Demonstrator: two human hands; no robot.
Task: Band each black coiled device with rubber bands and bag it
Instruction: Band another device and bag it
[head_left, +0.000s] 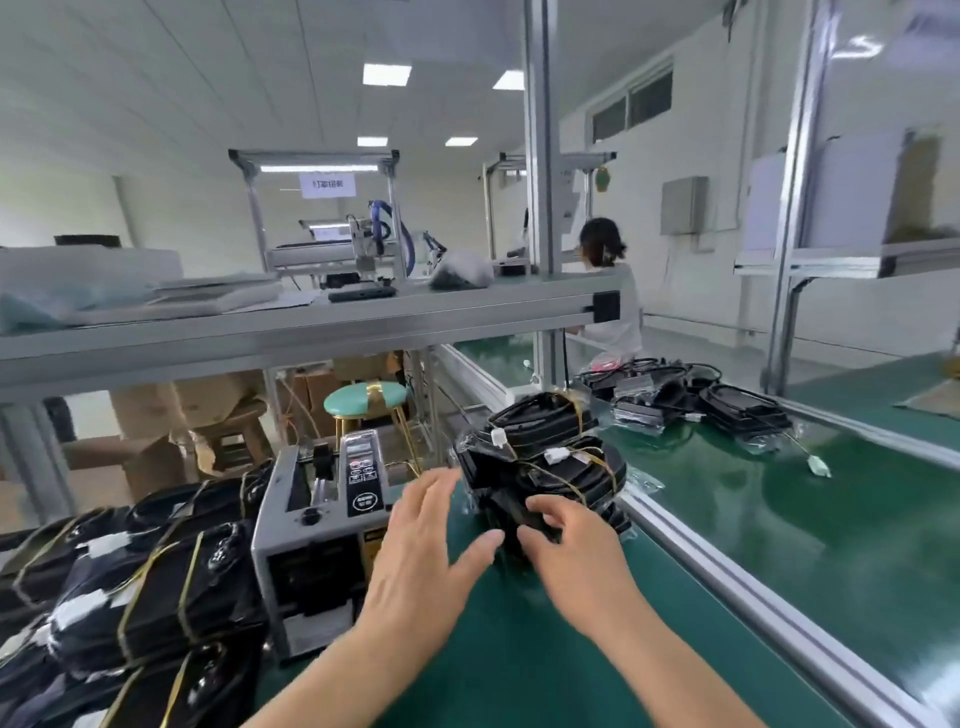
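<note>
Left hand (431, 538) hovers open just beside the black coiled device (550, 480) while right hand (569, 551) pinches its near end.

- White sign (327, 185) hanging from the far aluminium frame (311, 156): a few dark Chinese characters (too blurred to read with certainty).
- Round black label (366, 502) on the grey machine (291, 525): white characters, illegible.
</note>
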